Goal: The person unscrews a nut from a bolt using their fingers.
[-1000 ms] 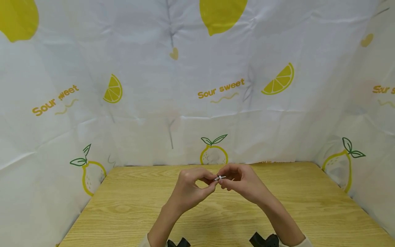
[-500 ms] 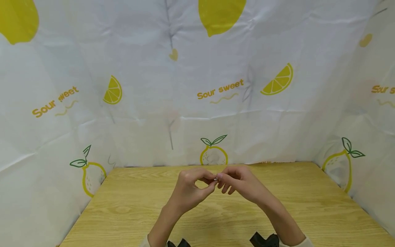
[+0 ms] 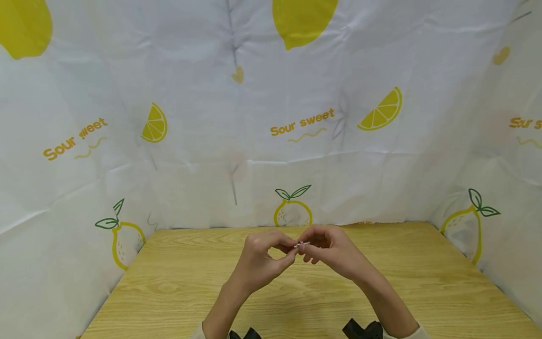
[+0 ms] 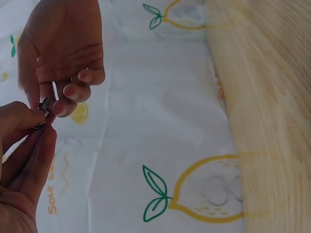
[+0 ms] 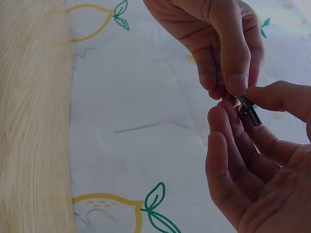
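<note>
A small metal bolt with a threaded shank is held up above the wooden table, between both hands. My left hand pinches one end of it between thumb and fingertips, which hide that end. A nut sits around the bolt close to those fingertips. My right hand has its thumb and forefinger on the nut from either side, its other fingers loosely bent below. The free threaded end points toward my right palm. In the left wrist view only a dark bit of the bolt shows between the fingers.
The wood-grain table spreads beneath both hands. A white curtain printed with lemons and lettering stands along its back and sides. Black wrist mounts show near the sleeves at the bottom edge.
My right thumb moved up over the nut half a second ago and is back lower now, so the shank shows again. My left hand keeps its pinch in the same place.
</note>
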Tool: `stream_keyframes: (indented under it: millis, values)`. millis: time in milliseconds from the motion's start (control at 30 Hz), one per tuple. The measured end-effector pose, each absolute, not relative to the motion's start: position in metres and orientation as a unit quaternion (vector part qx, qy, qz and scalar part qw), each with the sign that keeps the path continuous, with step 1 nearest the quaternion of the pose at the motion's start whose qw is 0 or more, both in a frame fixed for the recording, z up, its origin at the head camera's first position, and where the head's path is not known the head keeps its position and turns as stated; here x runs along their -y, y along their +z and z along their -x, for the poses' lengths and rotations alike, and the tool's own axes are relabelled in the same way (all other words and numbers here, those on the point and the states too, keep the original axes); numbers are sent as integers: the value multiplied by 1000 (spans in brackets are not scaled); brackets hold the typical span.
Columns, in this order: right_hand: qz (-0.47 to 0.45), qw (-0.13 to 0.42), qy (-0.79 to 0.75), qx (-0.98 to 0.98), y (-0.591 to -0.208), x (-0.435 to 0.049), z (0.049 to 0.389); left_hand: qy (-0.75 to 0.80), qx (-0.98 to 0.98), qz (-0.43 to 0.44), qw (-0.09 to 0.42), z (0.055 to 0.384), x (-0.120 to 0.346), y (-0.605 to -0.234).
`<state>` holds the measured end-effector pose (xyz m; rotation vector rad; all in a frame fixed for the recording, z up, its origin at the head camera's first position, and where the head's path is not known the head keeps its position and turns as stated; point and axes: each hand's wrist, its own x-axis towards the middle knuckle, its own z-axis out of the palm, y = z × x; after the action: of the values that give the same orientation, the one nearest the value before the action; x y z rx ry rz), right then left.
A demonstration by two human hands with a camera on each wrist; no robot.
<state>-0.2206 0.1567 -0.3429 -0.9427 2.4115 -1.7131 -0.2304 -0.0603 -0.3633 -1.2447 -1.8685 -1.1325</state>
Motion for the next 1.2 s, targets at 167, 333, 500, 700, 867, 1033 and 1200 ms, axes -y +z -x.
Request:
stream_keyframes:
  millis: [167,333,500,700,867,1033,1200]
  values:
    - [310,11,-549,-776,-343,-157,220,-431,707,469,307,231,60,-364]
    - [304,20,-538,-786,-342,-158,221,-436,703,471,305,231,61,-365]
    - [313,30,-528,-789,-343,-158,222,-434,704,469,310,231,61,-366]
    - [315,31,-536,-782,-343,-158,222,-434,704,470,308,231,60,-366]
    - [305,27,-543,-782,-342,-158,221,-438,704,469,305,230,60,-365]
    - [300,22,-548,-781,-342,-158,220,-446,707,460,301,228,60,-364]
    - [301,9,-546,-782,-342,-158,218,-443,709,454,306,228,59,-365]
